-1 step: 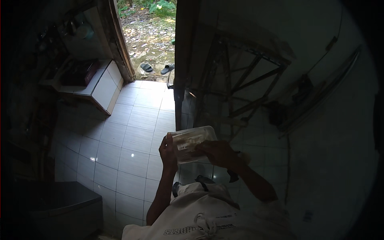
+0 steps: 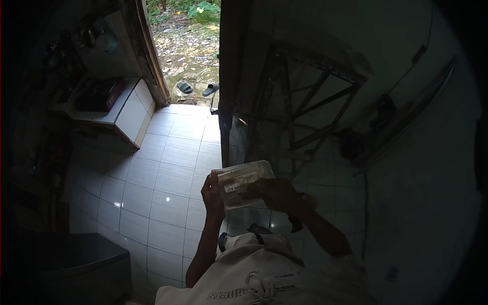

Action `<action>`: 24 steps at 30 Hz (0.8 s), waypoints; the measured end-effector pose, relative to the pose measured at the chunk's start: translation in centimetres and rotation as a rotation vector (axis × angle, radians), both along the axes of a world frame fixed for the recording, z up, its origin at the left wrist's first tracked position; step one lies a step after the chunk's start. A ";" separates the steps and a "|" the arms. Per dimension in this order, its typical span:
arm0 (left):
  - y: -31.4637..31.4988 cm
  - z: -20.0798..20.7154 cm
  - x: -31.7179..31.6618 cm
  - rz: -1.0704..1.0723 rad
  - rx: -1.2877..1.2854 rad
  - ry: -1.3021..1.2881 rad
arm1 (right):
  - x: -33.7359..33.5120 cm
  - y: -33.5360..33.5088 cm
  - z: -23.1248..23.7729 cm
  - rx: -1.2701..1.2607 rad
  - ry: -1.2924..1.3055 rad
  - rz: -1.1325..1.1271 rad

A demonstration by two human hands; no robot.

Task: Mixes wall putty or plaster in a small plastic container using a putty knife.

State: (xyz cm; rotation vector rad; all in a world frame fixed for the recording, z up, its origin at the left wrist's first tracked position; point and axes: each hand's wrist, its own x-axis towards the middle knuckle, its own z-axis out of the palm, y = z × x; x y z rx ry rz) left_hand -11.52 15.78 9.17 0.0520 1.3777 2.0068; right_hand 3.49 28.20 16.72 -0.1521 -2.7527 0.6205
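A clear rectangular plastic container (image 2: 229, 174) is held in front of my body, with pale contents that I cannot make out in the dim light. My left hand (image 2: 212, 195) grips its left side, thumb over the rim and fingers underneath. Over the container's right half lies my right hand (image 2: 277, 194), its fingers drawn together and pointing into it. Whatever those fingertips pinch is hidden by the hand and the shadow.
Ahead, a dark door (image 2: 230, 91) stands open beside a doorway with black sandals (image 2: 184, 88) outside. A tiled counter (image 2: 133, 116) is at the left. A grey box-shaped thing (image 2: 86, 254) sits lower left. To the right stands a wooden frame (image 2: 325, 101).
The whole view has shifted slightly, with the doorway a little further left. Both hands keep the same hold at the container.
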 end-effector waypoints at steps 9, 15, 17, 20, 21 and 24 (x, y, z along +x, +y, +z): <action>1.2 -0.5 0.4 -0.013 -0.004 0.044 | 1.2 -0.5 -2.5 0.214 0.076 -0.084; 1.6 -2.2 0.2 -0.097 0.025 -0.023 | 2.2 -0.6 -1.9 0.090 0.072 -0.092; 2.2 -1.9 0.7 -0.133 0.005 -0.005 | 2.7 -0.3 -0.9 0.065 0.152 -0.131; 4.1 -1.5 1.8 -0.160 -0.019 -0.023 | 3.8 0.2 -1.2 0.074 0.141 -0.164; 4.8 -1.8 2.0 -0.182 -0.009 -0.015 | 4.3 0.4 -1.7 0.109 0.044 -0.161; 5.9 -4.1 2.7 -0.218 -0.037 -0.004 | 5.7 1.6 -1.6 0.056 0.099 -0.188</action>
